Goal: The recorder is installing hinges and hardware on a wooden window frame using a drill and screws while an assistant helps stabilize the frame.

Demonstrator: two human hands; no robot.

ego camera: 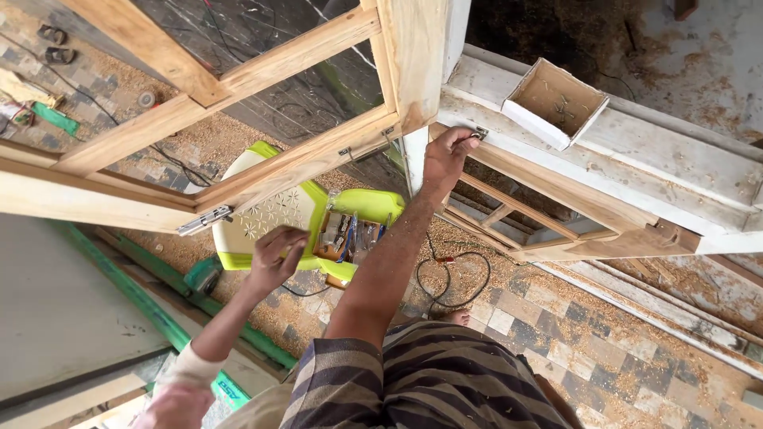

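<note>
Up at the white wooden door frame (604, 139), the right hand (445, 155) pinches a small silver metal hinge (480, 133) so it stays put; its long side runs along the frame. Lower down, the left hand (274, 258) curls loosely by the green plastic chair (262, 218), holding nothing I can see.

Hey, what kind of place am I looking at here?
Probably a carpentry site where window frames are fitted: bare wooden frames, sawdust over the tiled floor, and an open box of screws on the sill.
</note>
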